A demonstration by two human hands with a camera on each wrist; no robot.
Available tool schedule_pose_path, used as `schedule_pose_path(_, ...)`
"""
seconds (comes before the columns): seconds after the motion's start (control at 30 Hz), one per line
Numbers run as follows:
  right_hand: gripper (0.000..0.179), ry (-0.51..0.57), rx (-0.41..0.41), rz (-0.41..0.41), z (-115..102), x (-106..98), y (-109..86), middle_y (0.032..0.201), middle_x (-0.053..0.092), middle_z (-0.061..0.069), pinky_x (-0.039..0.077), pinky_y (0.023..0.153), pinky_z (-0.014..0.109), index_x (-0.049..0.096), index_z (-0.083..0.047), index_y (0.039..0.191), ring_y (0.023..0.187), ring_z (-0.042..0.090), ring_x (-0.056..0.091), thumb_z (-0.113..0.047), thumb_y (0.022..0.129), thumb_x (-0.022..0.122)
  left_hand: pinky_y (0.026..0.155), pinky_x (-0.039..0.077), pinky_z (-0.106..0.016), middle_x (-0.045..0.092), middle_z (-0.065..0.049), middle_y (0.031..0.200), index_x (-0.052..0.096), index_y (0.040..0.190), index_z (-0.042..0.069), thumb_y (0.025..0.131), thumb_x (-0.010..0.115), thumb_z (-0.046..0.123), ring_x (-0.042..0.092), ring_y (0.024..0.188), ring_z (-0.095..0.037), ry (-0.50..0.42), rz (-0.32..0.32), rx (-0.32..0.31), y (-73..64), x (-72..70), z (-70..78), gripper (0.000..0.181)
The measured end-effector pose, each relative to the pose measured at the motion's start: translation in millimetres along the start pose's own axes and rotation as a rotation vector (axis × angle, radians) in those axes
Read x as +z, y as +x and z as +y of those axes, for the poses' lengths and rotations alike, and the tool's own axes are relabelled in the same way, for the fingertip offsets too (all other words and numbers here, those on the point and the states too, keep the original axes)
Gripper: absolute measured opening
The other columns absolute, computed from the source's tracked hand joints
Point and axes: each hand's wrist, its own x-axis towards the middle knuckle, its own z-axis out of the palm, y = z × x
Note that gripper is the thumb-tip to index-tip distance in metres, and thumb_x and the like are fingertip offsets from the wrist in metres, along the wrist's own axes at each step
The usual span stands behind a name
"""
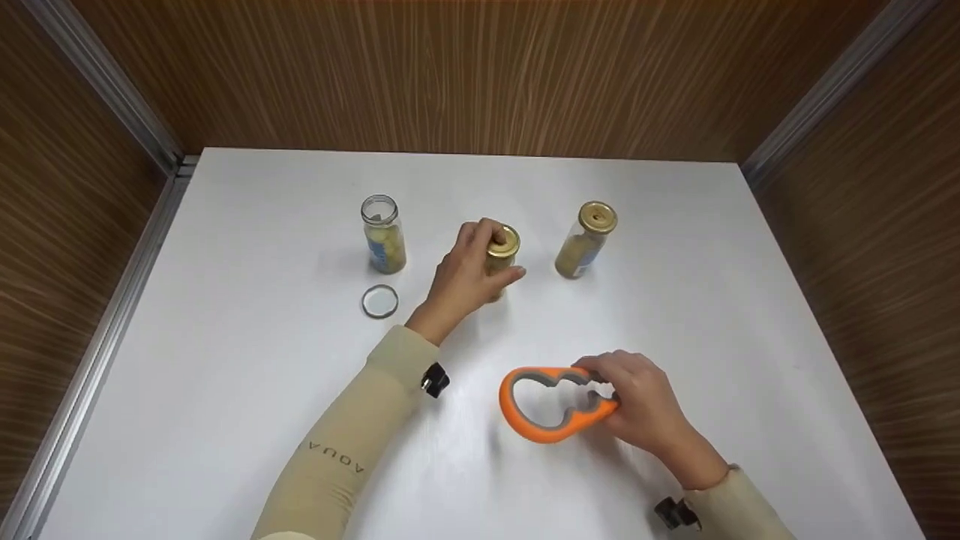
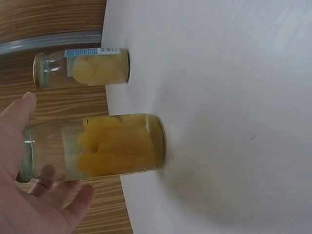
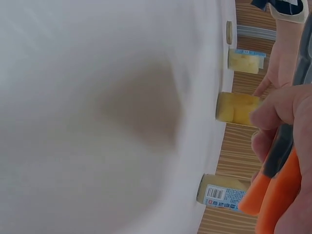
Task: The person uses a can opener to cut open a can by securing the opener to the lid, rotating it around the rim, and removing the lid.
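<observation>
- Gripping the middle jar (image 2: 117, 146) up near its lid: that's the left hand (image 1: 465, 274), fingers curled round the top, thumb poking out on the near side. Jar looks to be standing on the white table (image 1: 712, 322), so my guess is the hand's there to stop it tipping or spinning.
- Right hand (image 1: 641, 397) has the orange jar opener (image 1: 546, 433) held by its handle ends, up off the table. Loop faces left, probably so the grey notched inside stays unblocked.
- Left jar (image 1: 386, 244) is uncovered, with a loose lid (image 1: 380, 301) just in front of it. Likely parked there to be handy yet out of the way.
- Right jar (image 1: 581, 251) has its lid on, apart from the middle one, which seems to leave elbow room.
- How hard either hand squeezes, can't tell.
</observation>
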Motion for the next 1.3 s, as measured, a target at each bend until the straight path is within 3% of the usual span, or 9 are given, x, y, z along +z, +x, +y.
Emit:
schedule_pose_path(0.2,0.045,-0.004,0.013,0.008,-1,-3,4.8,0.083,0.067,-0.009,0.048,0.065,0.030,0.072,-0.021,0.104,0.073,0.007,0.057,-0.002,0.064,0.081,0.102,0.047,-0.040,0.051,-0.004,0.127,0.033,0.126,0.019,0.087,0.077,0.034,0.056,0.122,-0.020,-0.073,0.016,0.083,-9.9,7.9,-1.3,0.061)
schedule_pose_path(0.33,0.044,-0.008,0.010,0.000,-1,-4,5.1,0.084,0.068,-0.009,0.049,0.066,0.031,0.072,-0.020,0.105,0.073,0.007,0.058,-0.005,0.065,0.082,0.101,0.047,-0.041,0.057,-0.003,0.126,0.028,0.138,0.024,0.084,0.080,0.032,0.059,0.116,-0.019,-0.137,0.005,0.039,-19.9,13.5,-4.3,0.076)
schedule_pose_path(0.47,0.041,-0.023,0.023,-0.017,1,-6,5.0,0.087,0.069,-0.012,0.049,0.068,0.030,0.072,-0.021,0.106,0.076,0.006,0.060,-0.016,0.068,0.087,0.103,0.044,-0.042,0.061,0.000,0.122,0.029,0.141,0.027,0.080,0.079,0.031,0.060,0.113,-0.017,-0.220,-0.034,-0.016,-29.3,19.7,-5.6,0.079)
schedule_pose_path(0.6,0.044,-0.042,0.013,-0.004,2,-11,7.6,0.090,0.070,-0.011,0.048,0.071,0.032,0.071,-0.019,0.109,0.078,0.008,0.061,-0.010,0.068,0.084,0.105,0.042,-0.043,0.062,0.002,0.121,0.028,0.144,0.027,0.077,0.080,0.028,0.060,0.113,-0.016,-0.278,-0.065,-0.034,-36.4,26.6,-4.7,0.085)
schedule_pose_path(0.77,0.051,-0.067,0.000,0.022,2,-14,10.6,0.094,0.071,-0.008,0.048,0.077,0.036,0.071,-0.018,0.114,0.084,0.012,0.062,0.000,0.066,0.080,0.107,0.041,-0.043,0.063,0.001,0.126,0.027,0.146,0.031,0.075,0.082,0.025,0.058,0.118,-0.016,-0.289,-0.092,-0.055,-45.4,34.4,-5.0,0.090)
schedule_pose_path(0.97,0.054,-0.056,-0.033,0.072,3,-15,14.0,0.092,0.071,-0.007,0.048,0.076,0.040,0.072,-0.016,0.113,0.082,0.014,0.062,0.003,0.064,0.080,0.110,0.039,-0.044,0.061,-0.002,0.134,0.028,0.146,0.026,0.075,0.082,0.018,0.056,0.124,-0.018,-0.320,-0.099,-0.027,-53.1,42.5,-6.9,0.089)
schedule_pose_path(1.13,0.053,-0.067,-0.044,0.080,3,-21,19.8,0.092,0.071,-0.007,0.047,0.074,0.038,0.072,-0.017,0.113,0.081,0.013,0.060,0.003,0.065,0.078,0.110,0.039,-0.041,0.059,-0.002,0.137,0.036,0.142,0.021,0.076,0.083,0.017,0.054,0.127,-0.017,-0.330,-0.100,-0.041,-60.1,49.4,-7.9,0.080)
schedule_pose_path(1.3,0.050,-0.071,-0.041,0.098,3,-25,27.0,0.093,0.072,-0.004,0.046,0.073,0.037,0.072,-0.015,0.112,0.079,0.014,0.059,0.003,0.066,0.078,0.103,0.046,-0.035,0.063,0.000,0.130,0.050,0.135,0.016,0.077,0.085,0.018,0.059,0.117,-0.015,-0.390,-0.145,-0.006,-69.6,54.9,-9.7,0.068)
